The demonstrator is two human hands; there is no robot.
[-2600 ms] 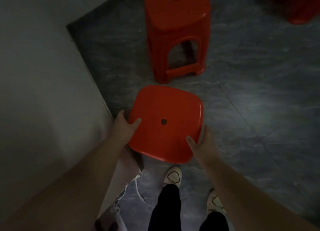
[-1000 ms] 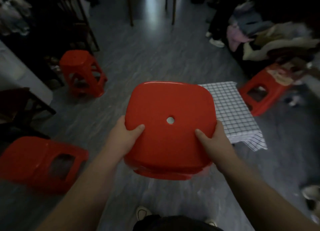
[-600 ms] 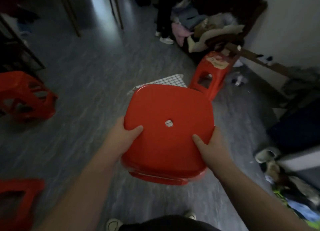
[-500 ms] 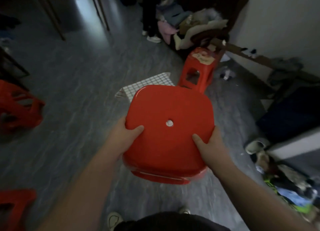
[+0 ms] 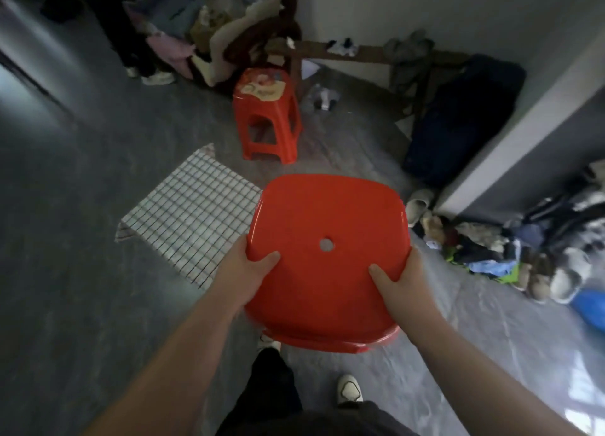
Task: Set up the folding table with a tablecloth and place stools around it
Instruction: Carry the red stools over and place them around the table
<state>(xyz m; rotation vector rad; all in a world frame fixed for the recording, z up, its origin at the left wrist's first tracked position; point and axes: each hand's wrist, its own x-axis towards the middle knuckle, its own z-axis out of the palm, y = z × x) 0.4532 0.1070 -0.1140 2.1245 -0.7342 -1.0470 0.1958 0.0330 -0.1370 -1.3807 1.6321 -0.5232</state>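
I carry a red plastic stool [image 5: 327, 226] in front of me, seat up, with a small round hole in the seat. My left hand [image 5: 245, 272] grips its left edge and my right hand [image 5: 402, 281] grips its right edge, thumbs on top. To the left, partly behind the stool, stands the low table under a white checked tablecloth [image 5: 193, 213]. A second red stool [image 5: 266, 121] with a printed seat stands upright on the floor just beyond the table.
A pile of clothes [image 5: 203, 32] lies against the back wall. A dark bag [image 5: 458, 121] leans by a grey wall corner [image 5: 523, 140] on the right. Shoes and scattered clothing [image 5: 510, 249] lie on the floor at the right. My feet [image 5: 350, 389] are below.
I have turned right while carrying the stool. The table has slid from behind the stool to its left, and the printed-seat stool has come nearer. The other red stools have left the view.
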